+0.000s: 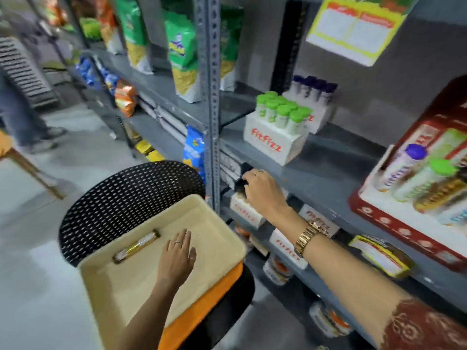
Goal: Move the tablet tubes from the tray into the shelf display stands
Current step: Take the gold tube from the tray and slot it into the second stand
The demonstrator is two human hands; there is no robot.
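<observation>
A cream tray (217,238) rests on an orange-and-black chair. One tablet tube (136,246) with a gold band lies on its side in the tray's left part. My left hand (178,256) lies flat in the tray, fingers apart, just right of that tube and not touching it. My right hand (262,190) reaches into the lower shelf, fingers curled over the top of a white display stand (243,210); whether it holds a tube is hidden. On the shelf above stand a white stand of green-capped tubes (278,122) and one of purple-capped tubes (316,99).
Grey metal shelving (212,97) runs along the right with a perforated upright post. More white stands (288,248) and jars sit on lower shelves. A red display box (417,178) with tubes is at right. Snack bags fill the left shelves. A person's legs (22,117) stand at far left.
</observation>
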